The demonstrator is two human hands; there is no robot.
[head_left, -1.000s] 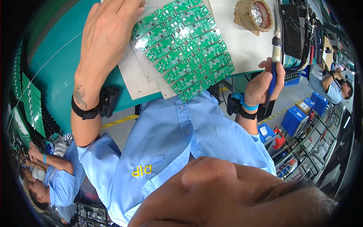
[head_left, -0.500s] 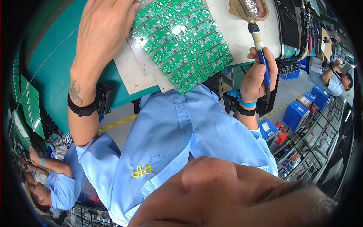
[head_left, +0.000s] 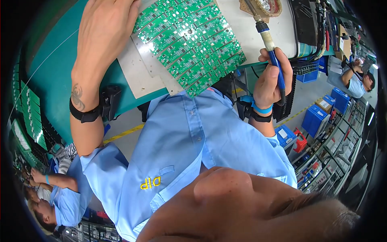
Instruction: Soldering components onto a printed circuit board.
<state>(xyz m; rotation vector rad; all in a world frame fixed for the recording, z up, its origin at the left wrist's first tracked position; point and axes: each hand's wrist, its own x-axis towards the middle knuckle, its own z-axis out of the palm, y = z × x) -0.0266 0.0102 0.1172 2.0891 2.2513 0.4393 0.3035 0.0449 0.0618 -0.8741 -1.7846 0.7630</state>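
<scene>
A soldering iron with a blue handle is gripped in my right hand, thumb and fingers wrapped round it. Its metal end points up and left, beside a small tan holder with shiny silver stuff inside. A green circuit board panel, dotted with small parts, lies tilted on a pale, flat plate. My left hand is over the board's far left edge, back of the hand up. Its fingertips run past the top edge of the picture, so what they hold, if anything, is hidden.
A green mat covers the bench on the left. More green boards stand in a rack at far left, near a co-worker in a blue shirt. Blue bins stand on the floor at right. Cables hang by the bench's right side.
The iron and my right hand have shifted slightly left. My left hand and the board also appear a little further left and up in the picture.
</scene>
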